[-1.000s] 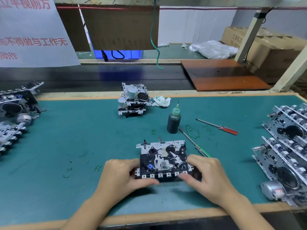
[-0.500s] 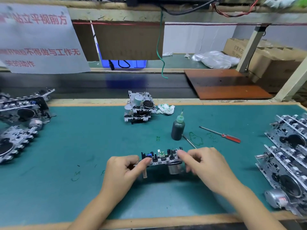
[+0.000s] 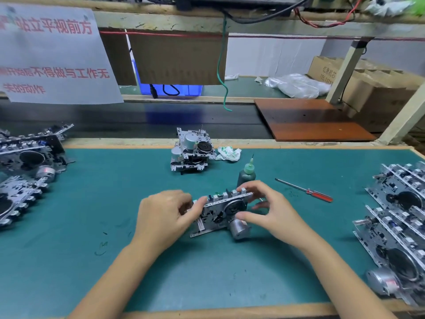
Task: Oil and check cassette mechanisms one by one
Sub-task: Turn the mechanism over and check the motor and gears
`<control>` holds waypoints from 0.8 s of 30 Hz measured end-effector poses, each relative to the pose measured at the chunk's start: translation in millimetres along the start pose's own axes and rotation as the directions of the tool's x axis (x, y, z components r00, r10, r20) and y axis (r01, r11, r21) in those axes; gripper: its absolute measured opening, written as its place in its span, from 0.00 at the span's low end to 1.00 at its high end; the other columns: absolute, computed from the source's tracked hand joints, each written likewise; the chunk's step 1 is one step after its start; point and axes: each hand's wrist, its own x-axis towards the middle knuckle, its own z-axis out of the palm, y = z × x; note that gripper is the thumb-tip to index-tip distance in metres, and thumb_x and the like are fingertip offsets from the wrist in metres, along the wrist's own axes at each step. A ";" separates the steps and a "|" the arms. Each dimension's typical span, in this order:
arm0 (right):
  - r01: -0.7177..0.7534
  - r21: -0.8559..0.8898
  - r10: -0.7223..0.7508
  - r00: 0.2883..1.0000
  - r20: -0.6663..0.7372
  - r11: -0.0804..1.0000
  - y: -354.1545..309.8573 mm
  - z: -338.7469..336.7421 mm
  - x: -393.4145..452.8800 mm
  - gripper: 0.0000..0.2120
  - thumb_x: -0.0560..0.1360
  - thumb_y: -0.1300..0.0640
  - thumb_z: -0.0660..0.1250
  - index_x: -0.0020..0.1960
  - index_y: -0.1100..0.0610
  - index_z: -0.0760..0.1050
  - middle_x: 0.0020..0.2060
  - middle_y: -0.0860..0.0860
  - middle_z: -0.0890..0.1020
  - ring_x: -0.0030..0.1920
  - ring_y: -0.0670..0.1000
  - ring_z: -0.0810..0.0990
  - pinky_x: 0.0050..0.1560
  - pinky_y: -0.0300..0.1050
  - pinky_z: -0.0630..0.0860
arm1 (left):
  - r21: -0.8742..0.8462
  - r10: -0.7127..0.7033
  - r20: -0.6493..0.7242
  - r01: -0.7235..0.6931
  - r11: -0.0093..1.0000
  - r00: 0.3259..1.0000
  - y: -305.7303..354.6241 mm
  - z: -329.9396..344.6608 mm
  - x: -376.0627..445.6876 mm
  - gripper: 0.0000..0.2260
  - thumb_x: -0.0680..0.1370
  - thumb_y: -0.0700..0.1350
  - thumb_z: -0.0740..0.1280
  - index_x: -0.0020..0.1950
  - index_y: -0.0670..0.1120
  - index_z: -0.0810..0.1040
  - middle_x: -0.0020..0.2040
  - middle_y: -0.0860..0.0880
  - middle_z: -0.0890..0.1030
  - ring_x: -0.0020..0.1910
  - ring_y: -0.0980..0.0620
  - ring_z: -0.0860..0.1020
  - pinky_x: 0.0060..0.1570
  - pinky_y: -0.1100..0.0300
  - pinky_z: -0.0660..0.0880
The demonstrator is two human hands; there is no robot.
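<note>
A worker's left hand and right hand held one cassette mechanism tilted up on edge over the middle of the green mat, its metal underside w/ flywheel and round motor turned toward the camera. Left fingers pinched the left end of the frame; right fingers curled over the top right edge, thumb below near the motor. The oil bottle stood just behind, a red-handled screwdriver lay to the right. More mechanisms were stacked at both mat edges, one sat apart at the back. The unit looked stiff and fairly light but fiddly, prob. w/ thin levers and springs easily bent, so the frame ends seemed the safest hold, not the moving parts.
</note>
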 end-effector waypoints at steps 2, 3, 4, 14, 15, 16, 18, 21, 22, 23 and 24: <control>-0.015 0.058 0.015 1.000 0.006 0.998 3.1 2.1 6.3 0.20 0.66 0.57 0.77 0.53 0.45 0.75 0.49 0.50 0.80 0.49 0.50 0.78 0.56 0.45 0.74 | 0.003 0.021 -0.074 -0.020 1.000 0.997 6.3 0.1 5.5 0.23 0.72 0.64 0.57 0.31 0.47 0.73 0.32 0.54 0.74 0.34 0.52 0.73 0.29 0.56 0.71; -0.016 0.066 0.016 1.000 0.005 0.998 4.7 3.0 7.3 0.20 0.66 0.57 0.78 0.53 0.44 0.76 0.47 0.50 0.80 0.48 0.50 0.79 0.55 0.43 0.73 | -0.045 0.015 -0.091 -0.019 0.999 0.996 9.4 2.0 7.1 0.21 0.71 0.65 0.60 0.35 0.48 0.74 0.35 0.55 0.75 0.38 0.53 0.74 0.32 0.54 0.73; -0.008 0.065 0.008 1.000 0.000 0.998 6.2 4.7 7.7 0.18 0.66 0.58 0.78 0.51 0.44 0.77 0.46 0.49 0.81 0.47 0.49 0.79 0.53 0.40 0.73 | -0.120 -0.001 -0.092 -0.010 0.993 0.996 11.9 4.3 8.4 0.19 0.70 0.65 0.62 0.39 0.49 0.75 0.38 0.56 0.76 0.41 0.54 0.75 0.37 0.55 0.74; 0.102 0.104 -0.092 0.991 -0.097 0.989 13.0 14.9 7.1 0.15 0.65 0.62 0.78 0.44 0.46 0.79 0.44 0.48 0.77 0.47 0.45 0.77 0.51 0.33 0.70 | -0.557 0.120 0.193 0.008 0.830 0.974 15.7 23.9 26.3 0.09 0.74 0.47 0.67 0.50 0.59 0.83 0.47 0.66 0.82 0.58 0.64 0.76 0.59 0.68 0.70; 0.113 0.116 -0.102 0.990 -0.097 0.987 14.2 15.6 6.6 0.15 0.65 0.62 0.78 0.44 0.46 0.79 0.44 0.48 0.78 0.47 0.45 0.77 0.51 0.34 0.70 | -0.579 0.110 0.198 0.026 0.815 0.974 15.4 25.4 25.3 0.10 0.74 0.47 0.67 0.51 0.60 0.81 0.47 0.67 0.82 0.58 0.66 0.76 0.59 0.69 0.69; 0.123 0.128 -0.111 0.989 -0.097 0.984 15.1 16.1 6.6 0.15 0.65 0.62 0.78 0.44 0.46 0.79 0.43 0.48 0.78 0.47 0.45 0.77 0.51 0.34 0.70 | -0.604 0.102 0.204 0.043 0.796 0.974 14.8 26.7 24.7 0.10 0.74 0.46 0.68 0.51 0.60 0.81 0.47 0.67 0.82 0.59 0.66 0.75 0.60 0.70 0.68; 0.125 0.143 -0.112 0.989 -0.095 0.982 16.5 15.8 7.3 0.14 0.65 0.62 0.77 0.45 0.47 0.79 0.43 0.47 0.78 0.46 0.46 0.78 0.50 0.34 0.71 | -0.642 0.096 0.218 0.068 0.764 0.971 12.9 27.7 24.2 0.10 0.75 0.43 0.69 0.47 0.59 0.83 0.49 0.64 0.83 0.60 0.65 0.76 0.61 0.70 0.69; 0.122 0.161 -0.109 0.990 -0.086 0.979 16.6 15.9 8.5 0.13 0.64 0.60 0.78 0.45 0.47 0.80 0.43 0.45 0.78 0.47 0.45 0.78 0.49 0.32 0.70 | -0.665 0.095 0.238 0.091 0.741 0.967 12.4 25.4 23.6 0.12 0.75 0.40 0.69 0.47 0.58 0.85 0.49 0.62 0.83 0.58 0.62 0.78 0.60 0.67 0.71; 0.123 0.167 -0.110 0.990 -0.085 0.978 16.4 16.1 8.8 0.13 0.64 0.59 0.77 0.45 0.47 0.80 0.43 0.45 0.78 0.47 0.45 0.78 0.50 0.32 0.70 | -0.666 0.094 0.239 0.093 0.740 0.966 13.4 24.6 23.9 0.12 0.75 0.39 0.69 0.47 0.58 0.84 0.49 0.62 0.83 0.57 0.62 0.79 0.59 0.67 0.72; 0.124 0.175 -0.110 0.990 -0.087 0.977 16.6 16.1 8.9 0.13 0.64 0.59 0.77 0.45 0.47 0.80 0.44 0.45 0.78 0.48 0.44 0.78 0.50 0.32 0.70 | -0.665 0.091 0.235 0.092 0.741 0.968 15.0 24.1 24.2 0.12 0.75 0.39 0.70 0.47 0.57 0.84 0.49 0.63 0.83 0.55 0.62 0.80 0.57 0.69 0.72; 0.121 0.185 -0.106 0.990 -0.089 0.975 17.0 15.9 9.3 0.14 0.65 0.61 0.78 0.45 0.47 0.80 0.45 0.46 0.78 0.48 0.45 0.78 0.51 0.32 0.70 | -0.660 0.083 0.229 0.092 0.745 0.970 16.5 24.2 24.5 0.12 0.75 0.39 0.70 0.47 0.57 0.83 0.48 0.63 0.83 0.54 0.62 0.80 0.55 0.70 0.72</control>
